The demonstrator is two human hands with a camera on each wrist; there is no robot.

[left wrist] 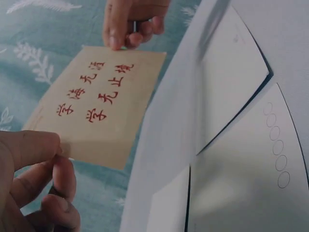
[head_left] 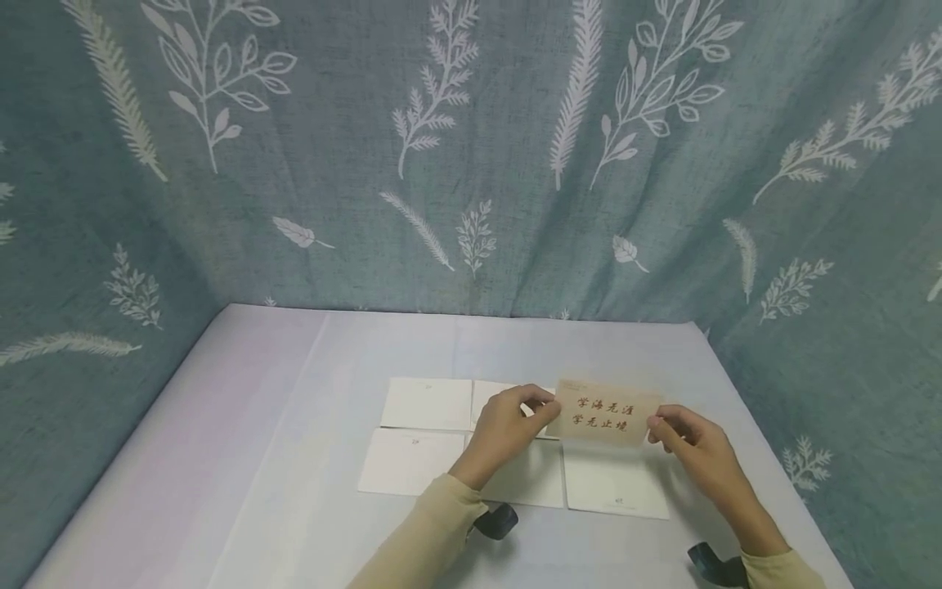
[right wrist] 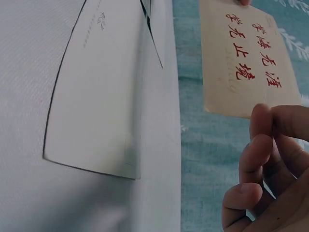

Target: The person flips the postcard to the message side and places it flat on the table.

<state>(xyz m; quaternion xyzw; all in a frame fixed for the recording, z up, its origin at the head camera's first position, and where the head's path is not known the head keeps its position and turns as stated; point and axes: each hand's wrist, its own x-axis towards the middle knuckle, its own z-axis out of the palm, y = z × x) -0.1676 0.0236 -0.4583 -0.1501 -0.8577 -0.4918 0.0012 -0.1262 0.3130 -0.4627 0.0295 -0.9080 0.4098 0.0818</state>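
A thin beige card [head_left: 607, 411] with two lines of red Chinese characters is held up between both hands, above the right part of the white cards. The left hand [head_left: 513, 425] pinches its left edge between thumb and fingertips, as the left wrist view shows from close by at the card [left wrist: 96, 106]. At the opposite edge, the right hand [head_left: 695, 454] pinches it the same way; in the right wrist view its fingers [right wrist: 263, 150] curl below the card's corner. The lettered side of the card [right wrist: 241, 63] faces the wearer.
Several white cards lie in two rows on the white table [head_left: 280, 458], including one at the upper left [head_left: 427, 402], one at the lower left [head_left: 412, 460] and one at the lower right [head_left: 614, 478]. A printed row of circles marks one card [left wrist: 251, 159]. A leaf-patterned green curtain [head_left: 338, 164] surrounds the table.
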